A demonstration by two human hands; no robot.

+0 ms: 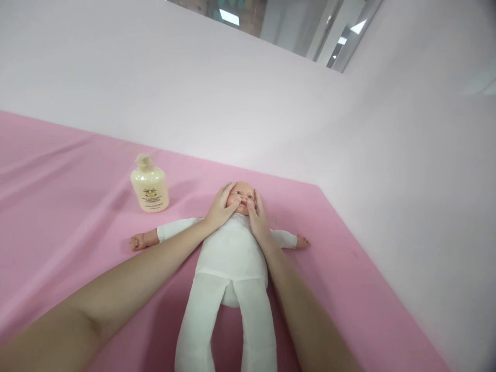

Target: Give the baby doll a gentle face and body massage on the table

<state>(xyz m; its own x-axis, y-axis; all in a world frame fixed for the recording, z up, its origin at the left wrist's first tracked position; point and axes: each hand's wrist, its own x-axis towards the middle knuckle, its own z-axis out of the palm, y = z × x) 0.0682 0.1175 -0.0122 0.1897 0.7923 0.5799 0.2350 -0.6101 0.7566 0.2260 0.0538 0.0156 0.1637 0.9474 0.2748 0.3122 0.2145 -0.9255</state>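
Note:
A baby doll point(234, 248) with a white cloth body lies on its back on the pink sheet, arms stretched out to both sides. My left hand point(222, 209) cups the left side of the doll's head point(244, 188), its thumb resting on the cheek beside the mouth. Around the opposite side wraps my right hand point(258, 214), with its thumb also close to the mouth. Both hands are closed on the head, and the fingers partly disappear behind it. My forearms pass over the doll's arms.
A cream-coloured pump bottle point(150, 188) stands upright on the pink sheet point(77, 206), to the left of the doll's head. Behind the sheet rises a white wall point(155, 77), which continues along the right side. A window point(279, 26) is set high in it.

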